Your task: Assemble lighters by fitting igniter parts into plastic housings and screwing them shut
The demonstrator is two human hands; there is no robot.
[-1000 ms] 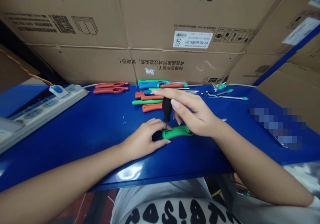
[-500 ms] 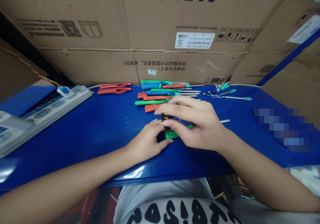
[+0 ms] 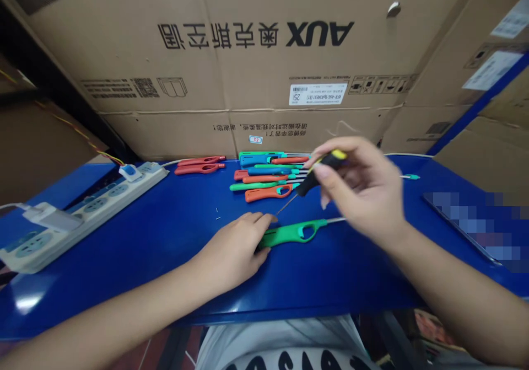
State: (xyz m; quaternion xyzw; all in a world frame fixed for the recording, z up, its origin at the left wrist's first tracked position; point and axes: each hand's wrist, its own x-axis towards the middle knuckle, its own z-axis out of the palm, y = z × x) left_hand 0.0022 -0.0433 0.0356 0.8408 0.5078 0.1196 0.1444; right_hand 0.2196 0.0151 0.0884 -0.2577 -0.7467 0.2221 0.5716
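My left hand (image 3: 242,243) is closed around the handle end of a green long-neck lighter (image 3: 286,235), which lies on the blue table. The lighter's trigger ring and metal neck point to the right. In my right hand (image 3: 359,188) is a small black and yellow screwdriver (image 3: 314,176), held tilted by the fingers. Its thin shaft slants down to the left, with the tip close to my left fingertips; whether it touches anything I cannot tell. Just beyond lie several other lighters, among them an orange lighter (image 3: 266,194).
Two red handle pieces (image 3: 200,168) rest at the back left, with tiny screws (image 3: 217,215) in front of them. On the left runs a power strip (image 3: 97,207) with plugs. Cardboard (image 3: 231,83) walls the back. A blurred-out flat object (image 3: 467,229) lies right.
My right hand has lifted and moved right, tilting the screwdriver from upright to slanted, which uncovers the green lighter. My left hand stays on the lighter. The camera view has tipped upward.
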